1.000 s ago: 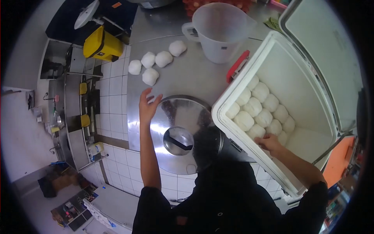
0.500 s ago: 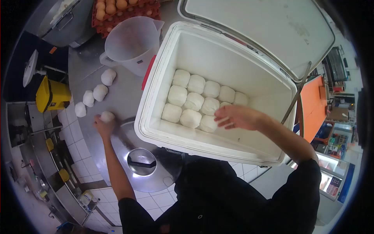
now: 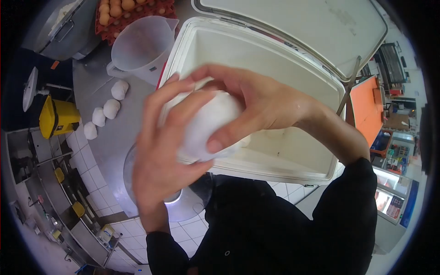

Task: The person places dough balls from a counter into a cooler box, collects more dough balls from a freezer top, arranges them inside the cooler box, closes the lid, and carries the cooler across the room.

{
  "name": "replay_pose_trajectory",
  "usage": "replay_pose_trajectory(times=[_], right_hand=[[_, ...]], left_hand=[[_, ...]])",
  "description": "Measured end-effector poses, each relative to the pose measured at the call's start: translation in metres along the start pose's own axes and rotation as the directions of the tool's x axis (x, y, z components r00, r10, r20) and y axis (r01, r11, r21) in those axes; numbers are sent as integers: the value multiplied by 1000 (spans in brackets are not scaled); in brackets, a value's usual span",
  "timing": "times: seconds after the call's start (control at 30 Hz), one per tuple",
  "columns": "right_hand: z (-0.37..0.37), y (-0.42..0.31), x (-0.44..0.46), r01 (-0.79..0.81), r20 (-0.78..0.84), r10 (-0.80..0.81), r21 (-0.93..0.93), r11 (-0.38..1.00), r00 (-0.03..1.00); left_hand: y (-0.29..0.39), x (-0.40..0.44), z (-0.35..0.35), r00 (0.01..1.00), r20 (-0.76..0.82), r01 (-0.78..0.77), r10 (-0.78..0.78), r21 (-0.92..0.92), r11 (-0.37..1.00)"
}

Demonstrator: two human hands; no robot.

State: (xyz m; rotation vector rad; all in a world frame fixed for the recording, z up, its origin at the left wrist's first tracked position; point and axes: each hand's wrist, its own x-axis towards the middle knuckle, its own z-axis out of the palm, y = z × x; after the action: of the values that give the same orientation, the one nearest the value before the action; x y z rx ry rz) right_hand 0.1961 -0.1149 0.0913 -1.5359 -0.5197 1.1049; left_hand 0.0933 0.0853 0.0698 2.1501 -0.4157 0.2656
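A round white dough ball (image 3: 208, 123) is held up close to the camera, between both of my hands. My left hand (image 3: 162, 146) curves around its left side, somewhat blurred. From the right, my right hand (image 3: 261, 101) grips it with the thumb across the front. Behind them stands an open white cooler box (image 3: 284, 62); my hands and the ball hide nearly all the dough balls inside it. Several more dough balls (image 3: 111, 109) lie in a slanting row on the metal worktop (image 3: 98, 153) at the left.
A translucent plastic jug (image 3: 142, 43) stands beyond the dough row, left of the cooler. Behind it are stacked red egg trays (image 3: 137, 16) with brown eggs, and a large metal pot (image 3: 68, 32). The cooler's raised lid (image 3: 311, 27) tilts back at the far side.
My left hand has lifted the nearest dough ball off the worktop and brought it up and right. My right hand has moved left from over the cooler and closed on the same ball.
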Motion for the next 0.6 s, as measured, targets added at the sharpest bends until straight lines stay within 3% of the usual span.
replay_pose_trajectory(times=[0.03,0.1,0.17,0.23,0.3,0.37,0.4,0.47,0.53,0.6], right_hand=[[-6,18,0,-69,1,69,131,989,998],[-24,63,-12,-264,-40,298,364,893,954],[-41,133,-26,-431,-96,592,593,680,800],[-59,226,-52,-592,-109,806,622,512,582],[-54,273,-78,-652,-48,893,665,363,448],[-50,311,-86,-569,-50,894,755,326,446],[-46,328,-89,-471,-58,894,834,288,445],[-25,331,-88,-477,-94,880,811,340,466],[-7,288,-75,-579,-239,963,770,267,126],[-7,316,-84,-620,-296,950,729,291,97]], left_hand=[[-1,-3,2,1000,-7,7,-7,-11,1000],[-1,-11,5,989,-149,37,-13,156,987],[-21,-48,-17,957,-290,78,-23,180,981],[-44,-91,-24,818,-539,161,-203,-125,979],[-64,-138,-39,663,-657,318,-359,-187,929],[-69,-170,-43,435,-744,475,-507,-288,831],[-73,-190,-44,428,-745,477,-512,-295,828],[-82,-233,-44,428,-725,494,-540,-313,812],[-87,-258,-39,400,-705,532,-585,-341,775],[-88,-272,-31,353,-682,544,-641,-408,734]])
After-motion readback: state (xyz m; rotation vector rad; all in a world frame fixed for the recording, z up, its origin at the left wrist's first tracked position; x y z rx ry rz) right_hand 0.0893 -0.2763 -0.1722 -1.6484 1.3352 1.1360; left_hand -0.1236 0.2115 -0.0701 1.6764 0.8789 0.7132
